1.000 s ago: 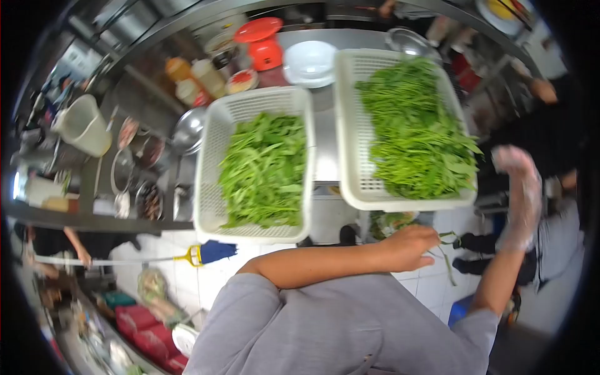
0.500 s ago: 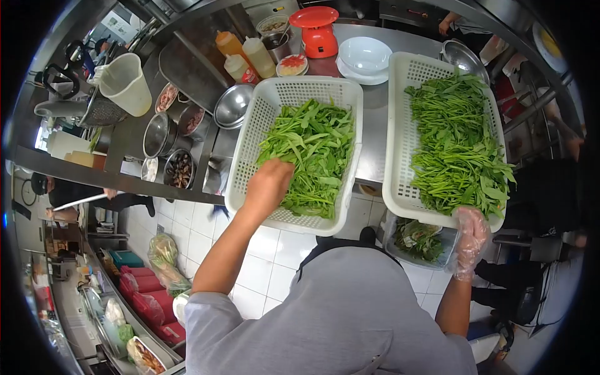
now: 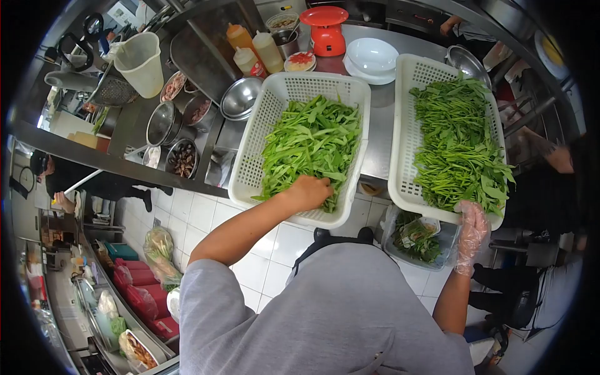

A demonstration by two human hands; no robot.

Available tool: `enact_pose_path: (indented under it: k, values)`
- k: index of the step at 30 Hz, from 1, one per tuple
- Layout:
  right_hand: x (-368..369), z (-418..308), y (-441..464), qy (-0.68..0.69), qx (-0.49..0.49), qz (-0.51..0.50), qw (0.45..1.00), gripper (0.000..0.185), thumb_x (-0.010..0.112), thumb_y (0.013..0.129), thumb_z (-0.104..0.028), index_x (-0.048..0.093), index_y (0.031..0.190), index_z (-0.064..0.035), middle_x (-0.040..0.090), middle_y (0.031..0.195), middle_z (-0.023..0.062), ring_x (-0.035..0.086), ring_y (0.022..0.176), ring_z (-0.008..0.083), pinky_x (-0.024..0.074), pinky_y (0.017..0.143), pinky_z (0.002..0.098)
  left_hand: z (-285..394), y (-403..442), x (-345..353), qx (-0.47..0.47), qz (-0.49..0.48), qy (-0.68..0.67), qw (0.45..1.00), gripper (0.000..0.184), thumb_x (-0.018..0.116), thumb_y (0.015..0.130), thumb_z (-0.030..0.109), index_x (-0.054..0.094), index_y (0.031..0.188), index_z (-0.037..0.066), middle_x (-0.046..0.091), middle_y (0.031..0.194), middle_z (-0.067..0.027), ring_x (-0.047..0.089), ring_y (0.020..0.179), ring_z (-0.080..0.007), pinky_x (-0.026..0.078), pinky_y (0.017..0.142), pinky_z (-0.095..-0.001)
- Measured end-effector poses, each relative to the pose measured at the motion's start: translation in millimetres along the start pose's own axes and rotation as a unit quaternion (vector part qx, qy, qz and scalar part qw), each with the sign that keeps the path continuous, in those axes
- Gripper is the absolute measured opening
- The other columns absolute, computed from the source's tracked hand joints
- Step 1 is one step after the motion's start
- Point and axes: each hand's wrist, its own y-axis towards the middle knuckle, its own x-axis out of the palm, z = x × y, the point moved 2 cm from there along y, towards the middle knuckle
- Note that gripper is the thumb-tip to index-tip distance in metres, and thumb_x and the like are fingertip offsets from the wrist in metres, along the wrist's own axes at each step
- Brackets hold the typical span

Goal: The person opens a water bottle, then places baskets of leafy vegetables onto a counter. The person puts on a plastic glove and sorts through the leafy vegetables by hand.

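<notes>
My bare left hand (image 3: pixel 310 192) reaches into the near end of the left white basket (image 3: pixel 255 134), its fingers curled down against the leafy greens (image 3: pixel 312 140); what they hold, if anything, is hidden. My right hand (image 3: pixel 473 230), in a clear plastic glove, is at the near right corner of the right white basket (image 3: pixel 400 131), with its fingers together by the rim. Bunched green stems (image 3: pixel 453 140) fill much of that basket. Below it, a clear tub (image 3: pixel 403 250) contains leaves and scraps.
A red scale (image 3: pixel 328 39), white bowls (image 3: pixel 371 57), sauce bottles (image 3: pixel 267 51) and steel bowls (image 3: pixel 241 98) stand behind the baskets. A metal shelf edge (image 3: pixel 125 164) crosses the left side. Other people stand at both sides, one at left holding a pole (image 3: pixel 84 180).
My left hand has moved from over my body to the left basket, then right and down along the greens. My gloved right hand has come down to the right basket's corner.
</notes>
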Motion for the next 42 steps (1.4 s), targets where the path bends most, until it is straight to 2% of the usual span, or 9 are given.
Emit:
enact_pose_path:
  k: [4, 7, 13, 21, 25, 29, 33, 35, 42]
  values:
    - [-3.7, -7.2, -1.7, -0.049, -0.067, 0.016, 0.996, 0.011, 0.055, 0.084, -0.006, 0.062, 0.084, 0.0028, 0.061, 0.079, 0.0106, 0.057, 0.071, 0.0215, 0.0447, 0.07, 0.0309, -28.6, -10.1, -62.7, -0.014, 0.147, -0.315, 0.937, 0.011, 0.058, 0.078, 0.009, 0.058, 0.088, 0.006, 0.057, 0.084, -0.005, 0.058, 0.074, -0.0175, 0.047, 0.064, -0.0299]
    - [-1.0, -7.4, 0.2, -0.01, -0.039, 0.01, 0.999, 0.012, 0.055, 0.085, -0.007, 0.063, 0.083, 0.0023, 0.06, 0.077, 0.0087, 0.056, 0.067, 0.0192, 0.0451, 0.066, 0.0308, -58.3, -27.5, -116.9, -0.096, 0.251, -0.578, 0.771, 0.018, 0.055, 0.082, 0.006, 0.056, 0.1, 0.006, 0.052, 0.075, -0.001, 0.053, 0.071, -0.0081, 0.042, 0.06, -0.0212]
    - [26.5, -55.0, 6.5, 0.175, -0.049, -0.115, 0.977, 0.02, 0.054, 0.087, -0.017, 0.065, 0.084, -0.0007, 0.06, 0.079, 0.0065, 0.052, 0.06, 0.0129, 0.0429, 0.056, 0.0259, -71.4, -33.8, -146.5, -0.122, 0.295, -0.723, 0.612, 0.022, 0.058, 0.084, 0.008, 0.054, 0.105, 0.002, 0.062, 0.081, -0.0035, 0.056, 0.066, -0.0082, 0.044, 0.057, -0.0193]
    - [130.7, -162.0, 28.4, 0.171, -0.252, -0.242, 0.921, 0.019, 0.053, 0.088, -0.014, 0.062, 0.094, 0.0022, 0.062, 0.085, 0.0072, 0.057, 0.076, 0.0184, 0.0459, 0.074, 0.0301, -32.8, -9.9, -132.7, -0.091, 0.267, -0.73, 0.623, 0.016, 0.06, 0.086, 0.011, 0.058, 0.099, 0.002, 0.064, 0.084, -0.0064, 0.06, 0.07, -0.0099, 0.049, 0.064, -0.0223]
    - [170.3, -161.9, 26.0, 0.174, -0.157, -0.37, 0.899, 0.021, 0.055, 0.087, -0.014, 0.059, 0.102, -0.0009, 0.06, 0.086, 0.0136, 0.057, 0.075, 0.023, 0.0452, 0.067, 0.0318, -9.1, -3.9, -130.3, -0.065, 0.312, -0.641, 0.698, 0.015, 0.062, 0.084, 0.009, 0.062, 0.097, 0.001, 0.063, 0.081, -0.0042, 0.057, 0.069, -0.0093, 0.047, 0.066, -0.0224]
    - [176.9, -143.3, 18.1, 0.225, -0.108, -0.318, 0.915, 0.023, 0.05, 0.088, -0.015, 0.058, 0.103, 0.0008, 0.057, 0.076, 0.009, 0.053, 0.065, 0.0184, 0.0433, 0.061, 0.0306, 15.6, -1.9, -116.6, -0.074, 0.379, -0.589, 0.71, 0.013, 0.063, 0.081, 0.003, 0.063, 0.094, 0.0, 0.062, 0.084, -0.0044, 0.057, 0.074, -0.0101, 0.046, 0.066, -0.0229]
    - [144.5, -135.6, 37.0, 0.481, 0.18, -0.243, 0.823, 0.021, 0.047, 0.09, -0.021, 0.052, 0.072, -0.0097, 0.047, 0.063, -0.0022, 0.042, 0.056, 0.0078, 0.0358, 0.052, 0.0222, 62.8, -2.9, -131.1, 0.021, 0.509, -0.492, 0.705, 0.013, 0.065, 0.079, 0.003, 0.064, 0.092, 0.001, 0.062, 0.09, -0.0089, 0.059, 0.08, -0.0155, 0.048, 0.07, -0.0257]
    - [116.4, -112.3, 56.8, 0.503, 0.134, -0.187, 0.833, 0.029, 0.047, 0.091, -0.025, 0.042, 0.064, -0.0143, 0.04, 0.056, -0.0038, 0.038, 0.049, 0.0064, 0.0308, 0.044, 0.0213, 81.0, -4.5, -135.7, 0.051, 0.514, -0.529, 0.674, 0.012, 0.065, 0.079, 0.004, 0.065, 0.09, 0.001, 0.061, 0.092, -0.0107, 0.06, 0.083, -0.0194, 0.048, 0.073, -0.028]
    - [-52.0, -78.6, 46.0, 0.426, 0.051, -0.052, 0.902, 0.026, 0.047, 0.091, -0.019, 0.043, 0.067, -0.0088, 0.037, 0.048, -0.0022, 0.029, 0.035, 0.005, 0.0221, 0.033, 0.0201, 182.1, 61.0, -85.8, 0.2, 0.263, -0.554, 0.764, 0.022, 0.065, 0.079, 0.007, 0.061, 0.1, 0.001, 0.061, 0.099, -0.0119, 0.06, 0.09, -0.0274, 0.049, 0.079, -0.0318]
